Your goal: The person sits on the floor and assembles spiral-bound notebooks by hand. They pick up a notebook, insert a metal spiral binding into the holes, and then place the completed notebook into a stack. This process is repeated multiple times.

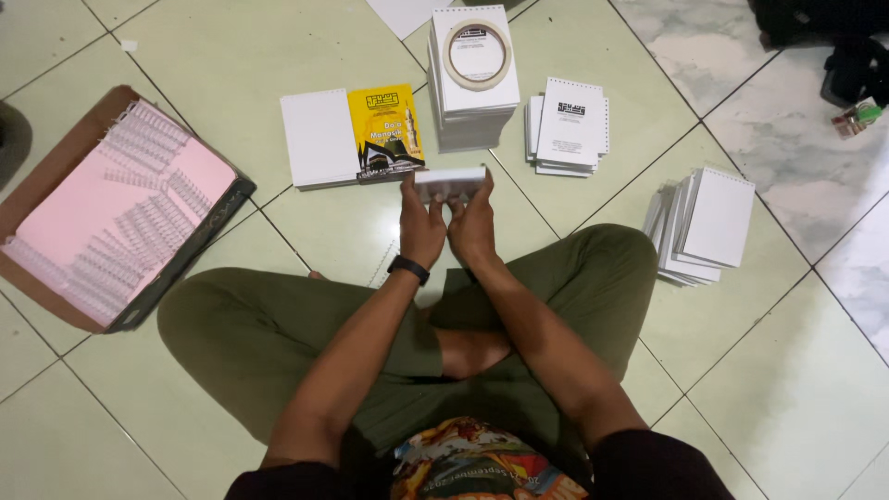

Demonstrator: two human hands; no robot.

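Note:
I sit cross-legged on a tiled floor. My left hand (421,222) and my right hand (472,222) both grip a small white punched booklet (449,183), held edge-on just above the floor in front of my knees. A black band is on my left wrist. Right behind the booklet lies a white pad with a yellow cover (384,130) on top of it.
An open cardboard box (37,185) at left holds white spiral binding coils (143,153) on pink paper. A tall white stack carries a tape roll (477,54). More white booklet stacks lie at centre right (569,125) and right (708,222). Dark bags sit top right.

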